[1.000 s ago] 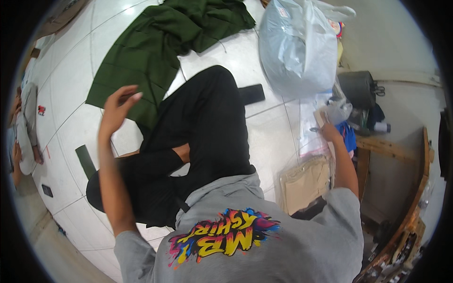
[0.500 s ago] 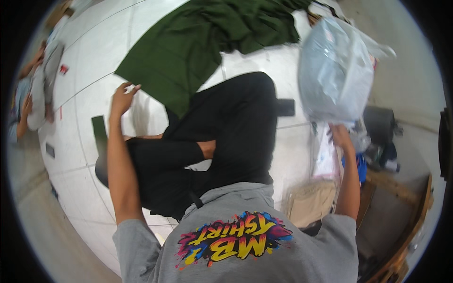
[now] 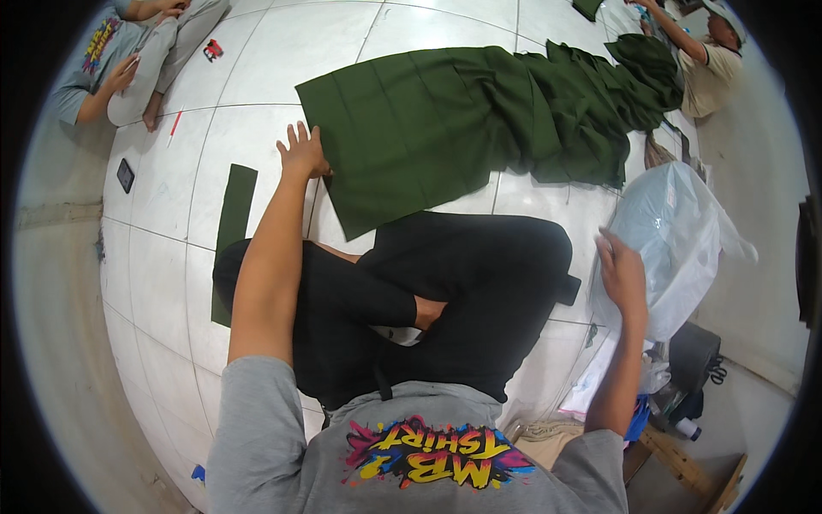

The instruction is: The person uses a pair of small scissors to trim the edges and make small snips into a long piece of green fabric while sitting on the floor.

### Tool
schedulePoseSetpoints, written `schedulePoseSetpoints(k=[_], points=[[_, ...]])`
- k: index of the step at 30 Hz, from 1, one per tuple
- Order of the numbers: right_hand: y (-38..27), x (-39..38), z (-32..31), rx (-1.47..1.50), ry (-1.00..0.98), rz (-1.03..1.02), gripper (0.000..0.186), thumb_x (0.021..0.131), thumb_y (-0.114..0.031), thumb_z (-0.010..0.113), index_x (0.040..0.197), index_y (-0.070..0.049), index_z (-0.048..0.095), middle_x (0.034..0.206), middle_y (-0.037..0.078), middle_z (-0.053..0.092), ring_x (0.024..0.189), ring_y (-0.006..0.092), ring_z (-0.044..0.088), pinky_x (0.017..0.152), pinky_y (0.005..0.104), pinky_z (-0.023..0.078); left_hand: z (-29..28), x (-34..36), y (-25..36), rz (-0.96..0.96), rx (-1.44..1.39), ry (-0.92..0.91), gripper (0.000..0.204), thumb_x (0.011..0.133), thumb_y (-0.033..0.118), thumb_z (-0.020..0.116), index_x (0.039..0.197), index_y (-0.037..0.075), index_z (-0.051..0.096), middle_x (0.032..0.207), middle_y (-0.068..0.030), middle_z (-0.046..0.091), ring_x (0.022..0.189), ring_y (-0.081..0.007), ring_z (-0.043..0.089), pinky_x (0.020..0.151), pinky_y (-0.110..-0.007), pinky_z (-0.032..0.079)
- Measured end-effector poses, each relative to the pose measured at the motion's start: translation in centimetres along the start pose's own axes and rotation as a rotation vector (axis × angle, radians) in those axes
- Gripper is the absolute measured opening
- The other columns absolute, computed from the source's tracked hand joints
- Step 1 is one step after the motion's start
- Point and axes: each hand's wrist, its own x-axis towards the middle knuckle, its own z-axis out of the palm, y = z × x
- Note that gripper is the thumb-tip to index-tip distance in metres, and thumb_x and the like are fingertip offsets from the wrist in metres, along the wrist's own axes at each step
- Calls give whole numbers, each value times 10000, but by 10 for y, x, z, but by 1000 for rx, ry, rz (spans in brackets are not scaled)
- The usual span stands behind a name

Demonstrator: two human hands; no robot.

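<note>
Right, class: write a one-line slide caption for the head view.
Seated on white tiles, left hand touches dark green cloth, right hand rests on clear plastic bag.

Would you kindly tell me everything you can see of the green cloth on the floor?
The green cloth is a long dark green woven-looking sheet lying on the white tiled floor. Its near end is spread flat with faint fold creases; its far end is bunched into heavy folds near a seated person. The left hand rests on its near left corner, fingers spread. Its lower edge reaches the black trousers.

Matt green cloth [image 3: 445, 120] — glossy plastic bag [image 3: 676, 240]
</note>
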Motion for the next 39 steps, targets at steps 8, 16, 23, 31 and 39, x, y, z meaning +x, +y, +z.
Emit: schedulePoseSetpoints(k=[8, 16, 23, 31, 39], points=[[-96, 222, 129, -101, 28, -114, 767, 899, -590, 642, 1538, -233, 411, 1391, 352, 488, 1100, 476, 647, 912, 478, 547, 30, 35, 37, 300, -540, 424, 1056, 739, 690, 753, 1578, 219, 317, 1664, -203, 172, 1542, -416, 116, 1198, -661, 134], [-77, 295, 180, -227, -36, 68, 1279, 649, -907, 629, 1636, -268, 127, 1572, 375, 258, 1161, 480, 635, 929, 484, 553, 25, 64, 62, 209, -345, 369, 1200, 669, 951, 536, 1629, 338, 161, 1698, -180, 17, 1552, -435, -44, 1148, -757, 0], [-106, 315, 163, -179, 256, 35, 1014, 762, -754, 693, 1559, -220, 363, 1541, 263, 384, 1084, 459, 670, 892, 490, 558, 15, 92, 35, 202, -420, 311, 1116, 758, 714, 729, 1627, 269, 190, 1695, -183, 34, 1559, -413, 14, 1181, -700, 112], [-134, 274, 192, -241, -1, 2, 1099, 743, -787, 691, 1529, -82, 386, 1382, 349, 489, 1112, 453, 657, 919, 504, 551, 15, -12, 53, 193, -175, 16, 1452, 592, 726, 841, 1638, 182, -5, 1682, -236, -12, 1546, -461, 14, 1153, -697, 235], [-190, 213, 199, 45, -76, -602, 367, 800, -183, 731, 1156, -100, 701, 1103, 159, 682, 966, 380, 692, 838, 487, 566, 12, -57, 63, -49, -712, 121, 650, 831, 420, 782, 1338, 79, 561, 1471, -243, 494, 1373, -404, 468, 1046, -553, 447]])
